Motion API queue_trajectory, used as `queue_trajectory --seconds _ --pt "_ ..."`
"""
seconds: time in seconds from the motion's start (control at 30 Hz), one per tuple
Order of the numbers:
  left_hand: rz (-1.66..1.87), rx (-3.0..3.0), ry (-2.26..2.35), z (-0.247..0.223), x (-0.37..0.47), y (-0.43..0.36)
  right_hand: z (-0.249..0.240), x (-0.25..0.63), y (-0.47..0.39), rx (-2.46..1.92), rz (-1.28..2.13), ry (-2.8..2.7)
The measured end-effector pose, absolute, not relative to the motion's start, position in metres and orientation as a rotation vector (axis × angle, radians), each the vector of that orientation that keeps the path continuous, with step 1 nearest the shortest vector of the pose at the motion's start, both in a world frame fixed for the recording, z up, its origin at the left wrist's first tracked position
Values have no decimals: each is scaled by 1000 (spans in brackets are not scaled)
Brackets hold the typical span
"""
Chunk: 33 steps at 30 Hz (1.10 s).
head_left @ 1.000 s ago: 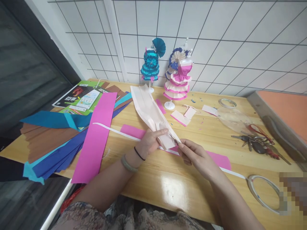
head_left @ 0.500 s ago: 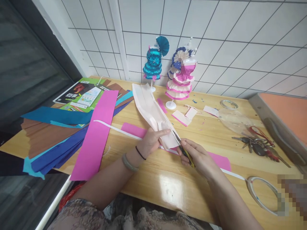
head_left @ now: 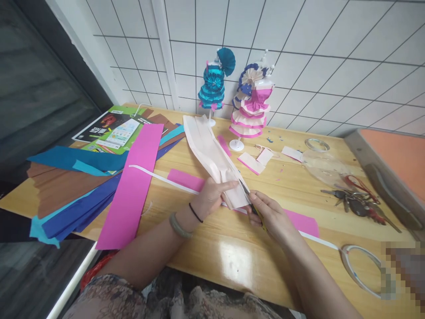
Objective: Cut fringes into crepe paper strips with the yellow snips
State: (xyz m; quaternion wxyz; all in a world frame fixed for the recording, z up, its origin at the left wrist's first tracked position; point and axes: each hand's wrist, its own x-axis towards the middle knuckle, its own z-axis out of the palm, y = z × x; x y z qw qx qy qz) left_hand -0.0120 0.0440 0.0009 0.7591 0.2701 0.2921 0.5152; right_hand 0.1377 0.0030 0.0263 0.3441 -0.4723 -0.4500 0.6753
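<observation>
My left hand [head_left: 214,195] pinches a long cream paper strip [head_left: 207,146] near its close end, thumb on top. The strip stretches away from me toward the dolls' stands. In my right hand [head_left: 265,210] are scissors [head_left: 246,190] with dark blades and yellow handles, the fingers wrapped round them. Their blades lie at the right edge of the cream strip. Under both hands runs a pink strip [head_left: 303,223] with a narrow white tape [head_left: 320,241] along it, joined to a tape roll [head_left: 347,266] at the right.
Teal [head_left: 212,84] and pink-and-cream [head_left: 250,115] paper dresses stand by the tiled wall. Pink paper [head_left: 131,186], blue and brown sheets [head_left: 63,186] lie left. Keys [head_left: 358,206], a clear tape roll [head_left: 317,145] and an orange-topped box [head_left: 395,164] are right.
The scissors have closed somewhat and tilted slightly along the strip's edge. My left hand still grips the cream strip, almost unmoved. The view has shifted a little.
</observation>
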Motion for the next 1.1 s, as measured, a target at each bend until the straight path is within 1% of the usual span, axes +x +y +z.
queue_trajectory --seconds 1.1 --pt "1166 529 624 2 -10 44 16 135 2 -1353 1522 -1288"
